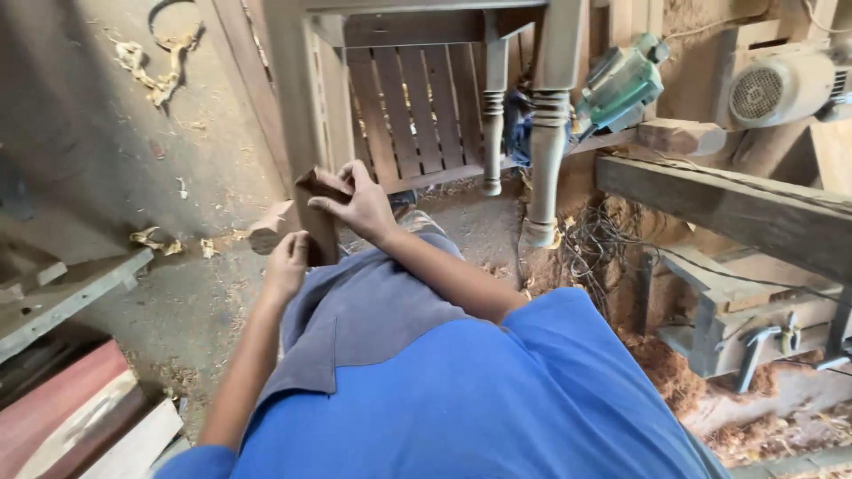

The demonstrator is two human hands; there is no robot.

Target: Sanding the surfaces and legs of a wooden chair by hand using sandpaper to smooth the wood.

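Observation:
My right hand (pixel 359 206) grips a folded dark brown piece of sandpaper (pixel 318 184) and presses it against a plain wooden furniture leg (pixel 297 115) in front of me. My left hand (pixel 286 263) is lower, fingers curled around the same leg near its bottom, beside a small pale wood scrap (pixel 269 232) on the ground. The leg belongs to an unfinished wooden piece with a slatted panel (pixel 417 106) and turned legs (pixel 546 133). My blue shirt and grey shorts fill the lower middle of the view.
A green power tool (pixel 621 84) and an electric motor (pixel 781 84) rest on a workbench beam (pixel 728 204) at right, with tangled wires (pixel 595 248) and sawdust below. Planks (pixel 80 417) lie at lower left. Wood shavings (pixel 146 66) dot the concrete floor.

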